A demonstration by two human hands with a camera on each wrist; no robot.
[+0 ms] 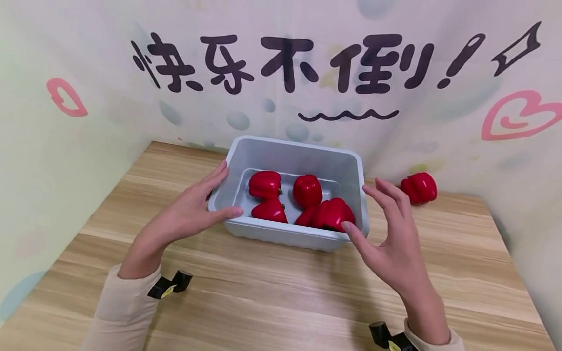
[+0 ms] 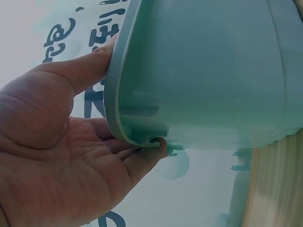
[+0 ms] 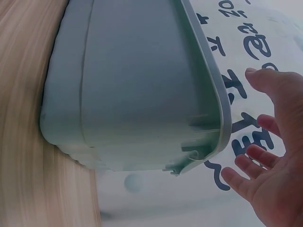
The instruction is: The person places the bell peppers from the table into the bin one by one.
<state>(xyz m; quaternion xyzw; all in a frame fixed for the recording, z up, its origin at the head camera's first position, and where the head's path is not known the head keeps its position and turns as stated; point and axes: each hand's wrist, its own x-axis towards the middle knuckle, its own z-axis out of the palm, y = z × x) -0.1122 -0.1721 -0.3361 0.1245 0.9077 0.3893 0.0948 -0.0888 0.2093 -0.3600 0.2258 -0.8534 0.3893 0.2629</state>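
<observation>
A light grey plastic bin (image 1: pixel 285 236) stands on the table toward the back wall, with several red bell peppers (image 1: pixel 308 191) lying inside it. My left hand (image 1: pixel 186 212) grips its left end, thumb over the front rim. In the left wrist view the left hand (image 2: pixel 71 137) has its fingers curled under the rim (image 2: pixel 113 80) at the corner. Beside the right end, my right hand (image 1: pixel 395 239) is spread, with its thumb by the front right corner. The right wrist view shows a gap between the right hand (image 3: pixel 274 156) and the bin's rim (image 3: pixel 222 104).
Another red bell pepper (image 1: pixel 420 188) lies on the wooden table (image 1: pixel 263 302), right of the bin near the back edge. Behind the table hangs a pale cloth (image 1: pixel 281 112) printed with large dark characters.
</observation>
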